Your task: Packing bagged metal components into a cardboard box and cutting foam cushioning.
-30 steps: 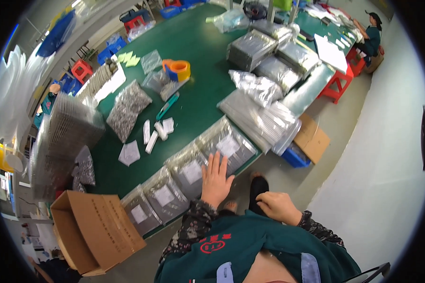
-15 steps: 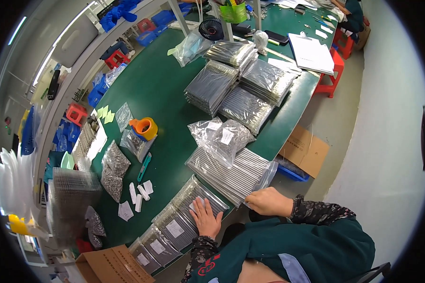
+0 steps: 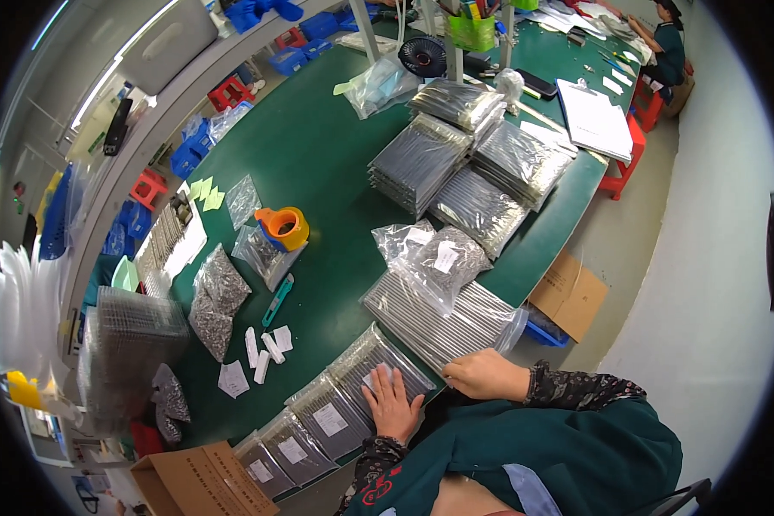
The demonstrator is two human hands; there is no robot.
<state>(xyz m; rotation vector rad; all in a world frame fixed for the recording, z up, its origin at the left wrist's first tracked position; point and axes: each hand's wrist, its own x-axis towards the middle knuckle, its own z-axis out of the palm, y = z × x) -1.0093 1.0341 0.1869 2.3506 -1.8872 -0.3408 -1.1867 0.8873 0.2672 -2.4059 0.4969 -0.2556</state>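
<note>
My left hand [image 3: 393, 406] lies flat, fingers spread, on a clear bag of thin grey rods [image 3: 371, 365] that partly overlaps a row of similar bags with white labels [image 3: 328, 419]. At the near corner of a wider bag of silvery rods [image 3: 439, 314], my right hand [image 3: 488, 376] is closed, its fingertips pressed together. What sits between those fingertips is too small to make out. On top of the wider bag rests a clear bag of small metal parts [image 3: 451, 258] with a white label.
Stacked bags of rods [image 3: 417, 159] stand farther back. Leftward are an orange tape dispenser [image 3: 285, 229], a teal cutter [image 3: 278, 300], paper slips [image 3: 232, 378] and a bag of small parts [image 3: 219, 301]. Cardboard boxes [image 3: 202, 482] stand by the table edge. Another person [image 3: 666, 47] sits far right.
The view has shifted, so the table's things appear farther right. My right hand has slid slightly left along the wider bag's near edge. The left hand stays on its bag.
</note>
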